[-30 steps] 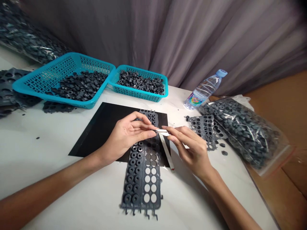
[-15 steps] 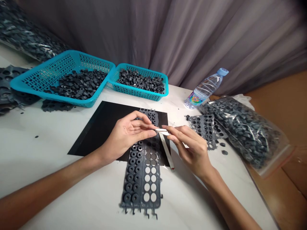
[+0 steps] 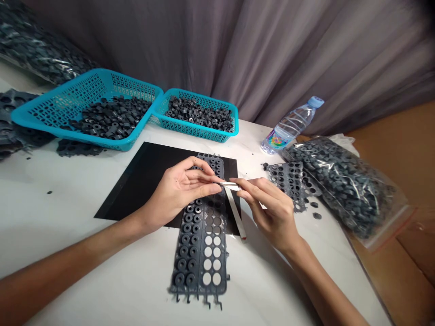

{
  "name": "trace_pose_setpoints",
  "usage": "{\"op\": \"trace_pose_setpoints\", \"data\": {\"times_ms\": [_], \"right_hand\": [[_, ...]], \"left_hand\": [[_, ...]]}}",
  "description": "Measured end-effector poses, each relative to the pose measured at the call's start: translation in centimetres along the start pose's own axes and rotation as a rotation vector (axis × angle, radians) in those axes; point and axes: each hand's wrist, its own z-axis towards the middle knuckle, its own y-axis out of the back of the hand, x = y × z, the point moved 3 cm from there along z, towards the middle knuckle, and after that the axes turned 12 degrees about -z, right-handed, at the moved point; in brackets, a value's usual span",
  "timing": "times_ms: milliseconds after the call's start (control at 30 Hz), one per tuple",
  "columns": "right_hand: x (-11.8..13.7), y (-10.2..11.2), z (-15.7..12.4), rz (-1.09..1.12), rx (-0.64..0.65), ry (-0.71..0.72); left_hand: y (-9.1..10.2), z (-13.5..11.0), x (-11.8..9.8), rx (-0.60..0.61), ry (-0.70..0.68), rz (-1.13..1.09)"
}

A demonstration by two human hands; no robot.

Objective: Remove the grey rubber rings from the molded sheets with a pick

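Note:
Over the black moulded rubber sheet [image 3: 215, 253], my left hand [image 3: 183, 185] pinches with thumb and fingertips; a small dark thing may be there, too small to make out. My right hand [image 3: 268, 203] is closed on a slim white two-pronged tool that looks like tweezers [image 3: 231, 184], its tip at my left fingertips. The sheet has ring-shaped rubber pieces [image 3: 184, 251] in its left columns and open holes in its lower right columns. Its upper part lies over a black mat [image 3: 136, 181], partly hidden by my left hand. A white strip [image 3: 236, 213] lies beside the sheet.
Two blue baskets [image 3: 132, 144] [image 3: 200, 132] hold many small black rubber pieces. To the right are a water bottle [image 3: 292, 124], a punched rubber sheet [image 3: 287, 183] and a clear bag of pieces [image 3: 353, 190]. Another filled bag [image 3: 37, 50] lies at the back left, near more rubber sheets [image 3: 13, 117].
Both hands stay almost where they were, fingertips meeting at the white tool. The view has shifted very slightly; nothing has been let go or taken up.

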Motion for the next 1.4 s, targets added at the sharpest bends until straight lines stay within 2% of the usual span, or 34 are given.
{"op": "trace_pose_setpoints", "data": {"times_ms": [200,633,1000,1400], "right_hand": [[0.11,0.43,0.21,0.005,-0.034,-0.006],[-0.49,0.55,0.28,0.042,0.031,0.001],[-0.34,0.41,0.22,0.027,0.028,0.013],[-0.13,0.79,0.34,0.021,-0.025,-0.008]], "left_hand": [[0.11,0.02,0.16,0.005,0.001,-0.001],[0.06,-0.03,-0.26,-0.007,-0.013,0.007],[0.07,-0.14,-0.02,-0.001,-0.004,0.021],[-0.21,-0.22,-0.32,0.002,-0.007,0.006]]}}
